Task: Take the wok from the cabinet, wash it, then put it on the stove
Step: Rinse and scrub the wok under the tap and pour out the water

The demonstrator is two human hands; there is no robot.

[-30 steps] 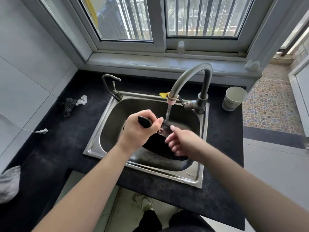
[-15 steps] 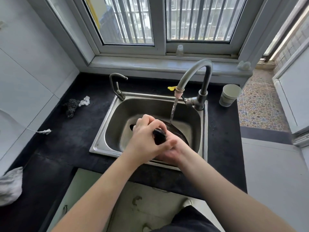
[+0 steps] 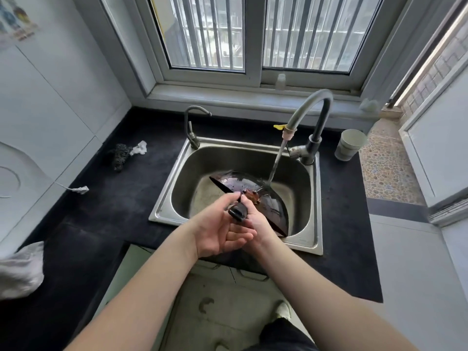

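Observation:
The dark wok (image 3: 253, 188) stands tilted on its edge in the steel sink (image 3: 164, 209), its rusty, wet underside facing me. Water from the tall faucet (image 3: 311, 110) runs onto its upper right side. The wok's black handle (image 3: 238, 212) points toward me between my two hands. My right hand (image 3: 258, 224) grips the handle from the right and is partly hidden behind my left. My left hand (image 3: 217, 229) shows its palm with relaxed fingers, and its thumb and forefinger touch the handle near the wok.
A small second tap (image 3: 191, 125) rises at the sink's back left. A pale cup (image 3: 350, 145) stands right of the faucet. A dark scrubber (image 3: 119, 155) and a white plug (image 3: 81, 190) lie on the black counter to the left, and a grey cloth (image 3: 17, 269) lies at the far left.
The wok has turned from lying low in the sink to standing on edge with its underside up. My left hand has loosened its grip on the handle, and my right hand has taken hold.

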